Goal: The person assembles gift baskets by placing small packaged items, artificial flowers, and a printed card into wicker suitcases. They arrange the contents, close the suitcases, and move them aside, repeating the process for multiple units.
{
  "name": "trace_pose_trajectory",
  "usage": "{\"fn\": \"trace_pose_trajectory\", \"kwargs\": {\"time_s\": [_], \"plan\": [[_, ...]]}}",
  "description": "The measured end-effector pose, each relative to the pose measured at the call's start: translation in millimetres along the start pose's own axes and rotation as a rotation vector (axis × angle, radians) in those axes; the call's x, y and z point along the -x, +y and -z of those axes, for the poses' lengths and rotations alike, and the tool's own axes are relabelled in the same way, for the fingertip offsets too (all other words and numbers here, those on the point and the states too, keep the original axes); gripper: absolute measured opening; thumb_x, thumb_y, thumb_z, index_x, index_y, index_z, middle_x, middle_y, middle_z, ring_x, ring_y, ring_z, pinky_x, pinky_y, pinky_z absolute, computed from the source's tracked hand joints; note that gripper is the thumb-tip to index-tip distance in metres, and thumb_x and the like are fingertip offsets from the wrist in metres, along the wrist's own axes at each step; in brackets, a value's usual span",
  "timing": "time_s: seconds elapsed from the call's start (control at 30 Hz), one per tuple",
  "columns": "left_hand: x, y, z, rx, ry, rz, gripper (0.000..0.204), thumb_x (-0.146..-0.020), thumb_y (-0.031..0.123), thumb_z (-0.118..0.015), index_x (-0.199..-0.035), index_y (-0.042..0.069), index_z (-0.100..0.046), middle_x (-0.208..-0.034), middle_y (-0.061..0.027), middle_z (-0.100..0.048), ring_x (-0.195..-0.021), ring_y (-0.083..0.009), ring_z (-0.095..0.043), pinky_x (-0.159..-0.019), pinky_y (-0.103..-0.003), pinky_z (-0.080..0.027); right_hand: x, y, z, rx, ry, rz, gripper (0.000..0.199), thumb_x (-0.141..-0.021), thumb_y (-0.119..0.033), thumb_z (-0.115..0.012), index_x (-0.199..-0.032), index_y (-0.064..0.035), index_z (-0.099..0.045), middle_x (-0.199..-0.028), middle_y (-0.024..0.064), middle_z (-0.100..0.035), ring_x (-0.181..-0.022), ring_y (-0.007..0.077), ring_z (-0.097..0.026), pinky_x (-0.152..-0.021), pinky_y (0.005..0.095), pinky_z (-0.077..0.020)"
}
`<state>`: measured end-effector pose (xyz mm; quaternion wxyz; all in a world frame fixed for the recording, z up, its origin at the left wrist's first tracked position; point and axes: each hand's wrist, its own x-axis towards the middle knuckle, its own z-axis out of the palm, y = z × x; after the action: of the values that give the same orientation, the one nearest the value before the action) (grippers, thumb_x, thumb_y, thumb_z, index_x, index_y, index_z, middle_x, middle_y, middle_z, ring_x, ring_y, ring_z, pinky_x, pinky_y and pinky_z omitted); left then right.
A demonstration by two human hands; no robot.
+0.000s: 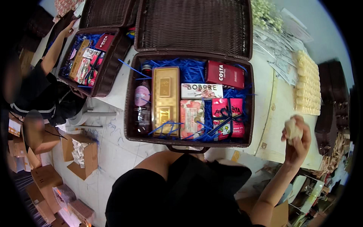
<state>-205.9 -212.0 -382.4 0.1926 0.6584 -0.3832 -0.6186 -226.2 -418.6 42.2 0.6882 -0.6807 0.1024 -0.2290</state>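
My right hand [298,140] is raised at the right, its fingers closed round a small cream flower head [293,128], slightly blurred. Just beyond it lies a block of cream flower heads [307,83] in rows. In front of me an open dark brown wicker hamper [189,143] is packed with blue paper shred [191,70]. Inside are a dark bottle [143,102], a gold box [165,102], a dark red box [225,74], a narrow white box [201,91], a floral packet [192,120] and ribbon-tied pink packets [228,118]. My left hand is not visible.
A second filled hamper [89,60] stands at the left, with another person's hand [68,29] beyond it. White-green flowers [266,15] and clear plastic sleeves [276,53] lie at the back right. An open carton [81,157] sits on the floor.
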Motion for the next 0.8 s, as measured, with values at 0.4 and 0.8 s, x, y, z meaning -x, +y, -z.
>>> {"fn": "trace_pose_trajectory", "kwargs": {"time_s": [0.4,0.8], "plan": [[268.9,63.7,111.4,-0.078,0.429,-0.375,0.044,-0.093,0.033,-0.044,-0.132,0.014,-0.046,-0.125,-0.0139,-0.054,-0.116,-0.0277,-0.051,-0.095,-0.037,-0.041,-117.7,0.6,-184.2,0.188,-0.532,0.051,0.021,-0.083,-0.008,-0.064,-0.103,-0.002,-0.064,-0.094,0.007,-0.064,-0.081,0.0101,-0.061,-0.066,0.0212,-0.0519],[406.4,120.7,257.6,-1.158,0.979,-0.551,0.049,-0.081,0.048,-0.06,-0.119,0.016,-0.058,-0.127,-0.0172,-0.047,-0.113,-0.036,-0.047,-0.088,-0.043,-0.045,-121.8,30.0,-270.1,0.175,-0.306,-0.135,0.024,-0.083,-0.015,-0.065,-0.102,-0.0001,-0.06,-0.092,0.0116,-0.065,-0.075,0.015,-0.065,-0.058,0.0243,-0.0529]]}}
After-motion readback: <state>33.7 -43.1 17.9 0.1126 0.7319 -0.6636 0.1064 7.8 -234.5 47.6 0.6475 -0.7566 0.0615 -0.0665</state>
